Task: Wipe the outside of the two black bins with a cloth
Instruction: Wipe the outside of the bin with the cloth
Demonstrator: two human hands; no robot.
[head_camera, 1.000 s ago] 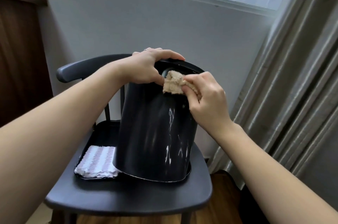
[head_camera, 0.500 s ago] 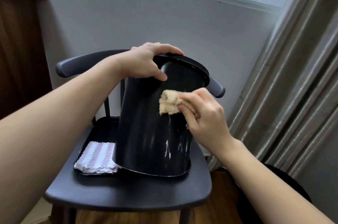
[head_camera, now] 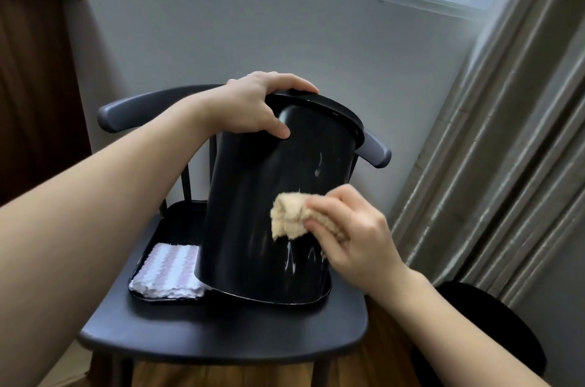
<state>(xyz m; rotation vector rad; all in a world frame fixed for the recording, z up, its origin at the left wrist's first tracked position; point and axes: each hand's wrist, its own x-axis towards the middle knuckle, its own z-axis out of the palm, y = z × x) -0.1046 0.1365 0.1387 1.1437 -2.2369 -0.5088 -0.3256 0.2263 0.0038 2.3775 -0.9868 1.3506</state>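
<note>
Bin (head_camera: 253, 196) upright, mouth tilted away

Second black bin (head_camera: 493, 323) at lower right, half hidden behind right forearm

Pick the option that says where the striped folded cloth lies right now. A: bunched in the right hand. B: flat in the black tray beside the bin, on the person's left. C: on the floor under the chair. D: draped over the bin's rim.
B: the striped cloth lies flat in the black tray left of the black bin, while the right hand holds a tan cloth.
</note>
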